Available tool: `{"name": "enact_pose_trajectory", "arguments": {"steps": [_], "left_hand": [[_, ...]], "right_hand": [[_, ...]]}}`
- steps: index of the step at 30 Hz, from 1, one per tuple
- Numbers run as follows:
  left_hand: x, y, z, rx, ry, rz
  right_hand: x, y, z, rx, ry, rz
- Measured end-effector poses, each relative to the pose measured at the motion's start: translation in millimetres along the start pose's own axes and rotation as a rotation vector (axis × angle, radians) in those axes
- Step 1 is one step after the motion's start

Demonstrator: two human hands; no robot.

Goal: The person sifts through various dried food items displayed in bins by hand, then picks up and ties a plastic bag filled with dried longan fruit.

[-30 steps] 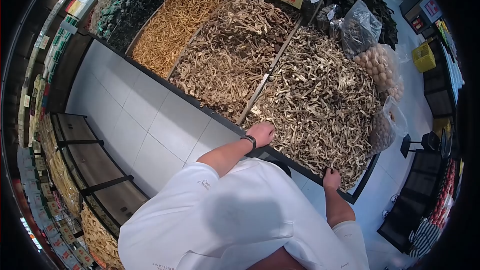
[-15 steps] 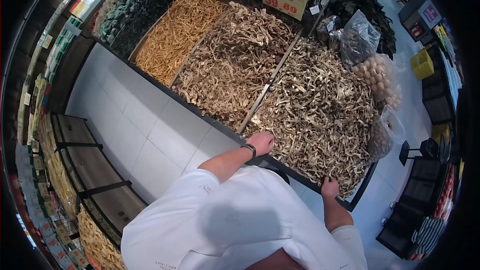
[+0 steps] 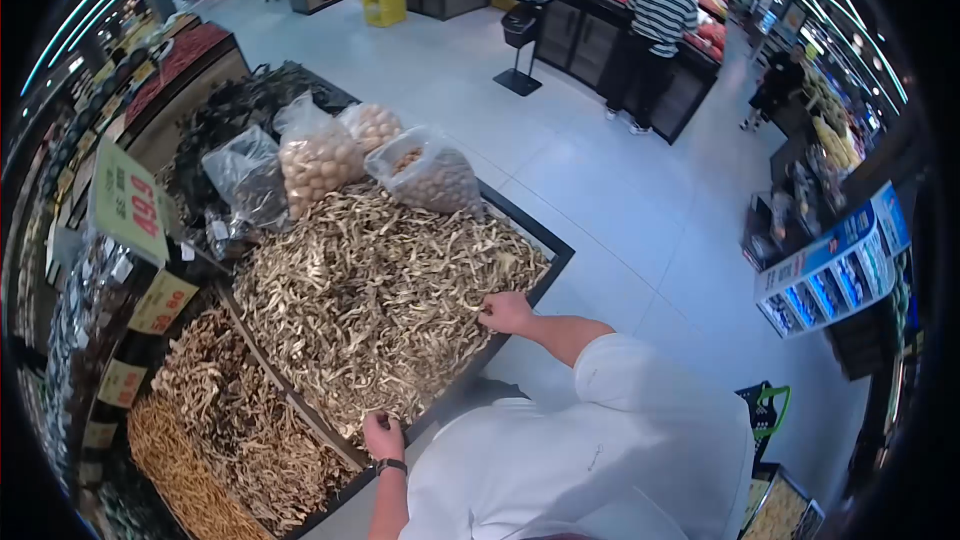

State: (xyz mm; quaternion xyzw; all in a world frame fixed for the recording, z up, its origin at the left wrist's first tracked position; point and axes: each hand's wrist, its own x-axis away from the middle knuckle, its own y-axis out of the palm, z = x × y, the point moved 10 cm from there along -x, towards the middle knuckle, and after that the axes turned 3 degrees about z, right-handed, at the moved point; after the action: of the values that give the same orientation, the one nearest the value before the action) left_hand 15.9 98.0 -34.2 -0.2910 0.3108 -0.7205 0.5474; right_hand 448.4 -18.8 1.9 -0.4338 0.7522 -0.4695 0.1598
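Note:
Pale brown dried mushroom strips [image 3: 370,280] fill the wide bin before me in a heap. At the bin's front edge, close to the divider, my left hand [image 3: 383,437] rests against the strips, a dark band on its wrist. Its fingers are curled in, and anything they hold is hidden. Farther right along the same edge, my right hand [image 3: 508,313] touches the heap with fingers bent together. What lies between those fingertips is too small to name.
Beyond the heap lie bags of round, light brown goods [image 3: 318,155]. Darker dried mushrooms [image 3: 235,410] fill the adjoining bin, behind a divider [image 3: 285,380]. Price signs [image 3: 130,200] stand at left. A person in a striped shirt [image 3: 660,15] stands at a fruit counter. A yellow crate [image 3: 383,1] sits on the floor.
The view has swung right and lifted, bringing the aisle and other people into sight. Both my hands are still at the mushroom bin's front edge.

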Motion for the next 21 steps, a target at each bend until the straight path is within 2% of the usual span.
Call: {"name": "enact_pose_trajectory", "arguments": {"steps": [2, 4, 8, 12, 14, 15, 17, 21], "left_hand": [[-1, -2, 1, 0.027, 0.018, 0.012], [-6, 5, 6, 0.016, 0.047, -0.035], [-12, 1, 61, -0.166, 0.122, -0.057], [-25, 11, 76, -0.193, 0.13, -0.029], [-28, 17, 78, -0.264, 0.128, -0.03], [-30, 20, 75, -0.273, 0.138, -0.051], [-32, 26, 69, -0.286, 0.161, -0.055], [-38, 30, 60, -0.239, 0.151, -0.074]], "right_hand": [[9, -9, -3, -0.167, -0.121, 0.311], [25, -20, -26, -0.208, -0.202, 0.468], [31, 10, -99, -0.204, -0.408, 0.276], [33, 80, -170, 0.004, -0.573, 0.014], [42, 93, -194, 0.017, -0.694, 0.063], [46, 95, -200, 0.013, -0.687, 0.064], [55, 114, -211, 0.055, -0.749, -0.13], [58, 126, -213, 0.161, -0.812, -0.181]]}}
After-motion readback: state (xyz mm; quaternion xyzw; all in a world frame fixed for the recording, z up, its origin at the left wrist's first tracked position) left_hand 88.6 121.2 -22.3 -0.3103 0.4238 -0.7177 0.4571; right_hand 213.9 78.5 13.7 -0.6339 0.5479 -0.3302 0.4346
